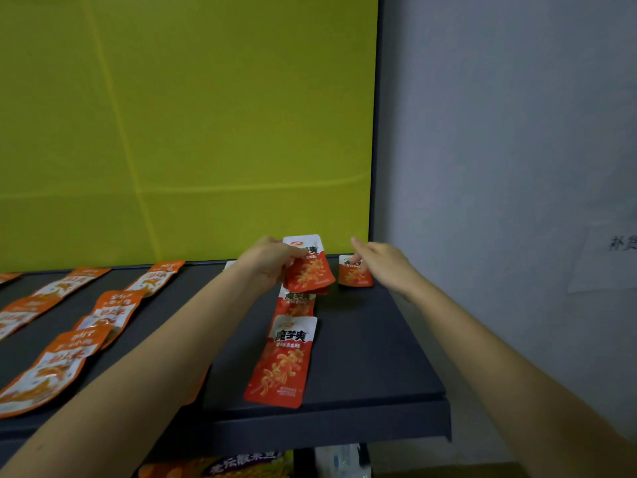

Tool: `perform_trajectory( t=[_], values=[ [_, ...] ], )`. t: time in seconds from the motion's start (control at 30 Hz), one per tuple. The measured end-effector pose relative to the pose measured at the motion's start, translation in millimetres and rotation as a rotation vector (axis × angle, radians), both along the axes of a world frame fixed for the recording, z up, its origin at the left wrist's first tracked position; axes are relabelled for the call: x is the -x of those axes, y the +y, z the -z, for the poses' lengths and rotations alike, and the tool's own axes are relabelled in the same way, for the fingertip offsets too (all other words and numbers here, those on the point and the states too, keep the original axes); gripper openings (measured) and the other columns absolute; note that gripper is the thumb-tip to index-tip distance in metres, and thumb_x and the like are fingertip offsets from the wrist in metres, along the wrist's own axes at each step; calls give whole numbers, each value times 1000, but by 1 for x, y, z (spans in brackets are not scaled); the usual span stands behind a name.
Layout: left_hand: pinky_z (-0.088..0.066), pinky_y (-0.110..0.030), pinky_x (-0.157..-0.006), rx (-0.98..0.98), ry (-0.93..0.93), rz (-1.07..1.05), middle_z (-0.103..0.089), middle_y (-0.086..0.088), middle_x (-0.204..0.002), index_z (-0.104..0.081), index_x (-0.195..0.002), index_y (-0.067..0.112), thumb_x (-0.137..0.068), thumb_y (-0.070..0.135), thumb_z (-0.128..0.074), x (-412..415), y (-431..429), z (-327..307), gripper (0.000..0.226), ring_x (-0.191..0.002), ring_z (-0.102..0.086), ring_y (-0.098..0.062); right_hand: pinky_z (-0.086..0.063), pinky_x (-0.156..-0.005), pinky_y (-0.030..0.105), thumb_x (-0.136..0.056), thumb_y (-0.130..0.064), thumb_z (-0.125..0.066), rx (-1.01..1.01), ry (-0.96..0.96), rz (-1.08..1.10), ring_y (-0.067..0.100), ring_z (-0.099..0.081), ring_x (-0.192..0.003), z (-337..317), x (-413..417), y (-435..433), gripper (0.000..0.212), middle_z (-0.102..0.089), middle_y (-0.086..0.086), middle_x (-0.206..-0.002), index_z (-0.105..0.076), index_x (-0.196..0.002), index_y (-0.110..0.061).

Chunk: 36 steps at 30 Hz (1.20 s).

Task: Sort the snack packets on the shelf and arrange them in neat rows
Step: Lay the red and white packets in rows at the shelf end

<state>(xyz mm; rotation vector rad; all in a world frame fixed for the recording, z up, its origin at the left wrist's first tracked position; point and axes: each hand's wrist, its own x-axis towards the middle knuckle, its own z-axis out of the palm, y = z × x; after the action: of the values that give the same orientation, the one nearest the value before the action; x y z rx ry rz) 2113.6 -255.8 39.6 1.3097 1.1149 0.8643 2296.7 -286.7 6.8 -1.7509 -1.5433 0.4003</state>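
While packets already lie in lines across the dark shelf (362, 374), sorting looks well advanced but not finished, judging by the stack not yet dealt out. Largest first: left of the red row (293, 326), orange-and-white packets (65, 360) sit in slanted columns, overlapping one another, so rather loose than neat and probably due for straightening. Red row itself runs front to back: front red packet (281, 362) flat and fully shown, a second red packet (295, 301) behind it, half covered by the stack above.

Left hand (272, 262), closed on a small fanned stack of red packets (308, 267) at the far end of the red row, thumb across the top face, stack tilted and raised off the shelf or barely touching it; cannot tell which. Right hand (382, 267), right of the red row, half open with fingers narrow, fingertips on or just over the top edge of a lone red packet (355, 272) near the back edge; a real pinch or only a touch, cannot tell. Seems to begin a second red row there.

Hard to make out: count within the stack; a pale corner (230, 264) behind the left wrist; an orange edge (198, 384) under the left forearm, mostly hidden. Orange columns cut off at the frame's left edge, so their extent unknown. Below the shelf, more packaging (248, 465), blurred and cropped.
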Motion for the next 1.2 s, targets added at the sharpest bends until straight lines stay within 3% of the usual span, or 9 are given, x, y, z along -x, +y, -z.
perform_trajectory(
  t=[0.07, 0.17, 0.27, 0.4, 0.5, 0.6, 0.7, 1.07, 1.2],
  values=[
    [-48, -18, -42, -22, -3, 23, -55, -12, -76, -52, -88, 1, -86, -1, -59, -9, -6, 3, 7, -51, -56, -13, -41, -66, 24, -93, -52, -37, 19, 102, -92, 10, -55, -64, -5, 7, -12, 49, -61, -5, -63, -65, -70, -19],
    [-50, -22, -49, -45, -58, 52, -59, -11, -78, -54, -109, -3, -81, -3, -64, -21, -14, 7, 30, -59, -57, -15, -46, -76, 31, -89, -43, -54, -4, 107, -95, 20, -60, -76, -4, 10, -19, 38, -62, 6, -73, -61, -71, -11],
    [-49, -22, -48, -76, -49, 48, -60, -10, -75, -53, -113, -5, -80, 3, -68, -28, -18, 12, 37, -52, -58, -13, -39, -73, 30, -90, -33, -57, -44, 162, -117, 21, -53, -76, -3, 9, -26, 30, -57, 12, -78, -58, -72, -10],
    [-50, -32, -57, -83, -33, -29, -54, -9, -71, -50, -84, 3, -89, 11, -60, -21, -17, 9, 13, -58, -53, -18, -30, -63, 28, -91, -31, -57, -117, 228, -45, 17, -43, -66, -3, -4, -32, 30, -52, 11, -73, -54, -66, -14],
    [-49, -24, -46, -140, -46, -116, -53, -7, -69, -46, -73, 9, -93, 13, -53, -7, -14, 4, 21, -54, -54, -16, -30, -59, 26, -90, -29, -58, -57, 229, -8, 12, -40, -60, 7, -15, -33, 33, -51, 3, -65, -52, -60, -18],
    [-45, -16, -35, -151, -4, -114, -54, -5, -66, -44, -72, 11, -91, 19, -56, 5, -20, 1, 24, -41, -56, -10, -36, -71, 28, -90, -32, -58, 59, 138, -8, 16, -52, -78, 22, -18, -33, 26, -64, 8, -80, -62, -72, -13],
    [-45, -23, -50, -174, 89, -28, -54, -4, -65, -45, -70, 13, -89, 22, -60, 4, -29, 8, 26, -52, -54, -14, -41, -77, 31, -89, -34, -58, 85, 86, 11, 20, -56, -89, 31, -19, -31, 32, -67, 12, -93, -69, -90, -4],
    [-42, -25, -57, -203, 121, 132, -61, -4, -65, -50, -67, 14, -78, 22, -73, -4, -58, 30, 27, -55, -54, -13, -39, -70, 27, -85, -46, -60, 128, -154, 121, 19, -59, -91, 35, -22, -20, 30, -69, 3, -99, -65, -85, -16],
    [-44, -26, -61, -188, 83, 147, -62, -10, -75, -51, -74, 11, -78, 20, -72, -2, -59, 32, 24, -62, -55, -17, -43, -82, 32, -90, -48, -49, 82, -166, 164, 24, -59, -101, 30, -21, -31, 35, -66, 3, -104, -63, -93, -16]
  ],
)
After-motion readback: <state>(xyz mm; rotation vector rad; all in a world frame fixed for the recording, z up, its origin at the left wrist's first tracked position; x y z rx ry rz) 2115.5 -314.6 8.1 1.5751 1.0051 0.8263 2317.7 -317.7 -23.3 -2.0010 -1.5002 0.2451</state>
